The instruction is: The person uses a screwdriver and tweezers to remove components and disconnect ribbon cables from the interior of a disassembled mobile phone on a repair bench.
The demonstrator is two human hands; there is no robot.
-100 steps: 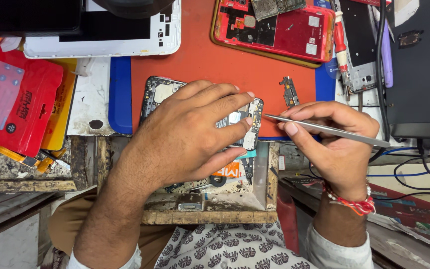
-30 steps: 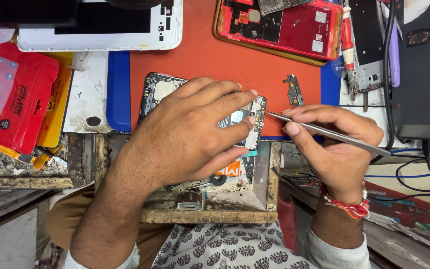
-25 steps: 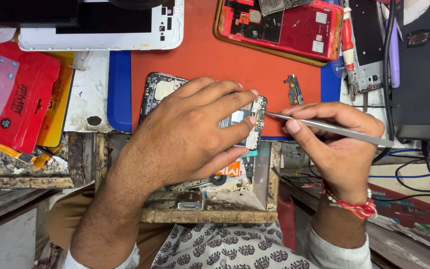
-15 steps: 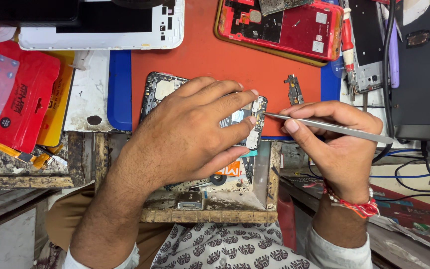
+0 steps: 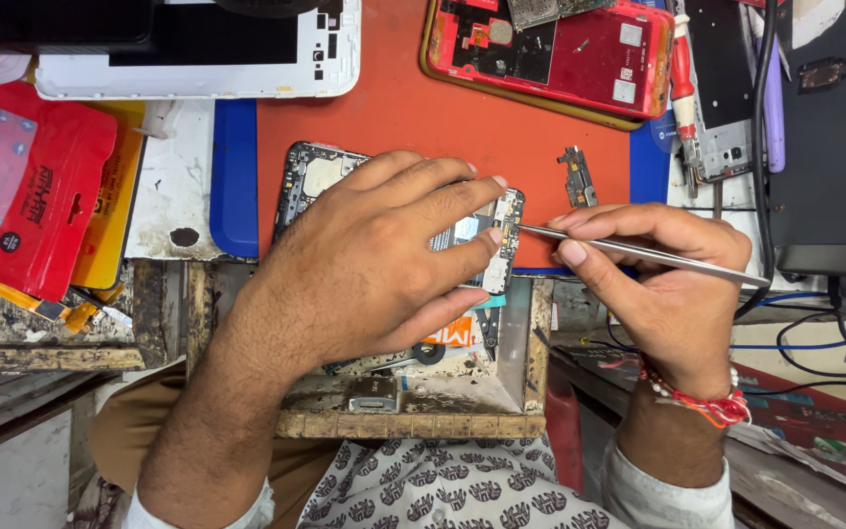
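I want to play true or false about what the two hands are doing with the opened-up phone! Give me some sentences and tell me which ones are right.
1. The left hand lies flat over the opened phone with its bare circuit board. True.
2. The right hand holds a red screwdriver. False: it holds thin silver metal tweezers.
3. The tweezer tip meets the phone's right edge. True.
4. The phone rests on a green mat. False: it rests on an orange work mat.
5. A red phone shell with its back off lies at the far side of the mat. True.
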